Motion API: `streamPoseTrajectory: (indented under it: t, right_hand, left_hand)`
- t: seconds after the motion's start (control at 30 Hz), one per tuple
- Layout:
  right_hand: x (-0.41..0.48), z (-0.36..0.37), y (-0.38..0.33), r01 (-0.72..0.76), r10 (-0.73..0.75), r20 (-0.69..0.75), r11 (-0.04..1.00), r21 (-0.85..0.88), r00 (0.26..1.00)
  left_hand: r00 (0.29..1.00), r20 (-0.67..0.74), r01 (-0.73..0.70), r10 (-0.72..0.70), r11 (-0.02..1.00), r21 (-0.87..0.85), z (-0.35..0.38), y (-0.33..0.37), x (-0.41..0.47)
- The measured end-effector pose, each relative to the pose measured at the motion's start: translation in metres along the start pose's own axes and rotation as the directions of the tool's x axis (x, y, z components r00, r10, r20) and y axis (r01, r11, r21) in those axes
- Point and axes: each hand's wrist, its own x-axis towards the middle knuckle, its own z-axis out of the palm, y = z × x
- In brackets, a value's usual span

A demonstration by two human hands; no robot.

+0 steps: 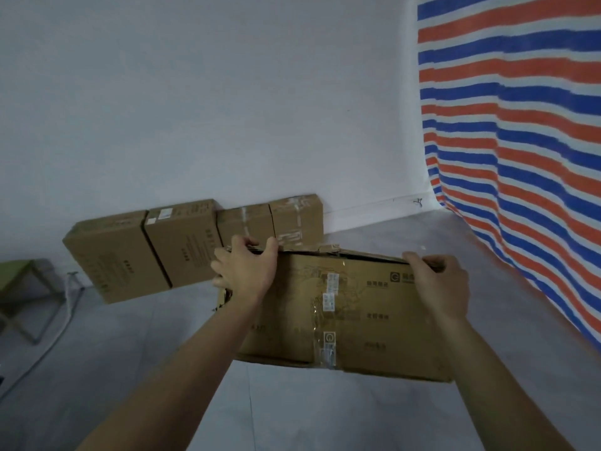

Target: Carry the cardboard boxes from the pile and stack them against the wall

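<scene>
I hold a wide brown cardboard box (351,317) with tape and labels on its face, lifted above the floor in front of me. My left hand (247,271) grips its upper left corner and my right hand (439,281) grips its upper right edge. Beyond it, several cardboard boxes (156,249) stand in a row on the floor against the white wall (227,109). The held box hides the lower right end of that row.
A striped red, white and blue tarp (520,141) hangs on the right and reaches the floor. At the far left stands a green stool (22,281) with a white cable (65,307) beside it. Grey floor (325,418) lies below the box.
</scene>
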Motion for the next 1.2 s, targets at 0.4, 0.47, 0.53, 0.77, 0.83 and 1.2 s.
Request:
streamPoseTrajectory:
  t: [0.4,0.47,0.53,0.77,0.83,1.2]
  right_hand:
    - [0.204,0.218,-0.078,0.055,-0.033,0.163,0.989,-0.135,0.986]
    - [0.240,0.265,-0.088,0.078,-0.049,0.175,0.984,-0.162,0.983]
    - [0.279,0.314,-0.102,0.081,-0.047,0.189,0.981,-0.176,0.981]
    - [0.407,0.427,-0.143,0.108,-0.062,0.204,0.968,-0.225,0.977]
    - [0.443,0.448,-0.145,0.091,-0.048,0.179,0.967,-0.239,0.983]
    - [0.677,0.575,-0.096,-0.025,0.102,0.221,0.945,-0.327,0.970]
  left_hand:
    - [0.982,-0.008,0.190,-0.190,0.982,0.011,0.117,0.005,0.235]
    - [0.980,0.023,0.200,-0.200,0.980,0.004,0.142,0.000,0.283]
    - [0.978,0.046,0.202,-0.201,0.979,-0.007,0.169,-0.004,0.335]
    - [0.970,0.138,0.199,-0.202,0.979,0.033,0.259,0.017,0.490]
    - [0.966,0.176,0.182,-0.191,0.981,0.069,0.288,0.029,0.525]
    - [0.905,0.287,0.285,-0.314,0.948,0.139,0.517,0.051,0.684]
